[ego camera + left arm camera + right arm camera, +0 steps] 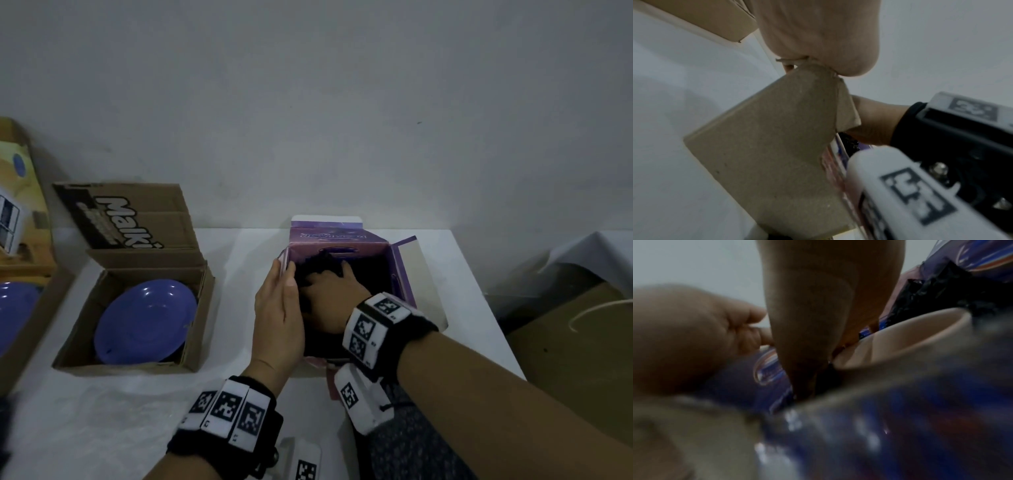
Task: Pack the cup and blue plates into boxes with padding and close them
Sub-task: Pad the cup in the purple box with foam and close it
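A purple printed box (404, 270) stands open at the table's middle. My right hand (329, 291) reaches inside it, its fingers pushed down into black padding (373, 274). In the right wrist view those fingers (818, 321) slide between the box wall and a cup (900, 340) with a pale inside, black padding (941, 293) bunched behind it. My left hand (277, 308) lies flat against the box's left flap (766, 138), palm (818, 32) pressing on it. A blue plate (144, 318) lies in an open brown carton (202, 301) to the left.
A second blue plate (13, 311) sits in another carton at the far left edge. The white table (102, 411) ends just right of the purple box. Beyond it, lower down, lie a brown cardboard sheet (575, 342) and a white cloth (589, 253).
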{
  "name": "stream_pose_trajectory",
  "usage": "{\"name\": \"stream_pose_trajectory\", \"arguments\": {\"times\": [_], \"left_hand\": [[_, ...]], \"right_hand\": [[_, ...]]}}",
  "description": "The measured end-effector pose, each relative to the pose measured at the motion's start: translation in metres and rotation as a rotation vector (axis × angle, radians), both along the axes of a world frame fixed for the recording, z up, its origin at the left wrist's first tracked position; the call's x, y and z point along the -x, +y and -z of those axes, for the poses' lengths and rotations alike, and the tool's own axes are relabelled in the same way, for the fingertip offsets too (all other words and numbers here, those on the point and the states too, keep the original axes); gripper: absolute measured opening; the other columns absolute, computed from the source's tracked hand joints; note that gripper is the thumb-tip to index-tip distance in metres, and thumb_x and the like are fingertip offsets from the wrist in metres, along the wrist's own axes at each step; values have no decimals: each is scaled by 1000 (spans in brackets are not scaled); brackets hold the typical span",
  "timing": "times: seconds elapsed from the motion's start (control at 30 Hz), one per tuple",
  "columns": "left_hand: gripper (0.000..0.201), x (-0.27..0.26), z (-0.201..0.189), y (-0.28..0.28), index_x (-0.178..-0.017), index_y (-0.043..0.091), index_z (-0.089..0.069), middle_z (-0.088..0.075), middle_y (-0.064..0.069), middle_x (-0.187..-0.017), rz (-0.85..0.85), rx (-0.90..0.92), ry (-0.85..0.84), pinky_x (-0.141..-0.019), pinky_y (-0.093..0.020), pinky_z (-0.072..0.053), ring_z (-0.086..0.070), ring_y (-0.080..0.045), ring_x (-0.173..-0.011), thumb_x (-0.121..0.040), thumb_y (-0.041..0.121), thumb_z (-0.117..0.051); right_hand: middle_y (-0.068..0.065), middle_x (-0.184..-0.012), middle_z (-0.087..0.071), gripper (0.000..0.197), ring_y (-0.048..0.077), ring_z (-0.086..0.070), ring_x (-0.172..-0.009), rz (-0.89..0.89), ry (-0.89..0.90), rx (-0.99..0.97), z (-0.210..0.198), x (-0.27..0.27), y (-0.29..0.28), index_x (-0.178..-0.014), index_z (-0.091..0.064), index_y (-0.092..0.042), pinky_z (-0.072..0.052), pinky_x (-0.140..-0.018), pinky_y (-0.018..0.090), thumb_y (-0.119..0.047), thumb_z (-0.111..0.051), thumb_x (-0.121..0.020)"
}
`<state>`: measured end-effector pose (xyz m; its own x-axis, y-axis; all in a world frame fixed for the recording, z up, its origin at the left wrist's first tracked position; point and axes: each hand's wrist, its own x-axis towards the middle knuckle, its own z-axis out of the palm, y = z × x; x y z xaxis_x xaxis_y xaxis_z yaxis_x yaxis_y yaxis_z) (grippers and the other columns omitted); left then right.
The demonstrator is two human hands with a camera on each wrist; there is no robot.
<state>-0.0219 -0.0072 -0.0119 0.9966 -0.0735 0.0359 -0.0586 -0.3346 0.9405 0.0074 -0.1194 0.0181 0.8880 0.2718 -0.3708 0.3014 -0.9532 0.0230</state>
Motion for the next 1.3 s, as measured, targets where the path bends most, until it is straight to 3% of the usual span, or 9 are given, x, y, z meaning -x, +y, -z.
{"name": "stream_pose_trajectory", "arguments": {"times": [0.23, 0.37, 0.5, 0.6, 0.77, 0.93, 1.1, 1.2, 1.3], "left_hand": [[42, 0, 0, 0, -142, 20, -39, -21, 4, -156, 7, -151, -51, -106, -10, -8, -16, -10, -143, -101, 19, -33], [44, 2, -1, 1, -134, 22, -49, -21, 1, -156, -4, -202, -84, -106, -15, -14, -19, -15, -142, -96, 3, -37], [40, 3, -1, -1, -120, 22, -57, -19, -3, -157, -17, -263, -92, -112, -24, -19, -17, -17, -144, -92, 0, -39], [38, 2, -1, -4, -118, 20, -59, -14, -6, -158, -20, -306, -54, -118, -39, -20, -9, -19, -147, -92, 0, -40], [37, 1, -4, -6, -125, 14, -55, -2, -8, -160, -5, -416, -19, -116, -30, -11, 1, -21, -148, -94, 2, -41], [33, -1, -4, -6, -124, 12, -56, -1, -11, -159, 9, -488, -11, -117, -33, -8, 4, -25, -147, -96, 7, -40], [32, -2, -3, -6, -124, 13, -57, -5, -14, -159, 21, -519, -25, -119, -34, -5, 0, -29, -147, -98, 13, -38], [35, -2, -2, -4, -127, 17, -56, -11, -12, -158, 10, -499, -42, -117, -33, -10, -5, -27, -147, -97, 13, -39], [33, -2, -1, -3, -126, 23, -57, -16, -9, -158, 0, -480, -52, -114, -37, -21, -10, -27, -146, -97, 19, -42]], "right_hand": [[7, -136, -40, 71, 25, -46, -121, 125, 37, -66, -3, -12, -10, -140, -32, -25, -23, -108, 51, -57, -50, -79], [5, -131, -46, 66, 24, -46, -120, 101, 25, -88, -13, -16, -9, -134, -40, -25, -27, -105, 50, -56, -54, -78], [-1, -129, -52, 104, 22, -53, -114, 183, 191, -113, -22, -12, -35, -140, -31, -30, -45, -95, 43, -53, -80, -52], [6, -130, -48, 113, 27, -54, -114, 197, 290, -88, -15, -4, -43, -145, -20, -29, -52, -89, 42, -33, -86, -53], [11, -140, -38, 123, 31, -46, -123, 189, 296, -80, -21, 1, -44, -148, -6, -32, -47, -97, 45, -28, -88, -56], [14, -122, -57, 77, 33, -54, -112, 161, 42, 94, -29, 8, -56, -149, -10, -12, -44, -88, 40, -20, -57, -88], [13, -117, -64, 54, 31, -50, -120, 74, -115, 217, -9, 21, -63, -145, -24, -6, -23, -114, 40, -16, -40, -94], [4, -114, -66, 39, 25, -58, -110, 5, -242, 36, -21, 24, -71, -128, -50, -20, -36, -104, 38, -17, -49, -88], [-4, -111, -62, 37, 19, -57, -101, 249, -345, -390, -40, 44, -82, -115, -58, -28, -48, -86, 36, -17, -60, -79]]}}
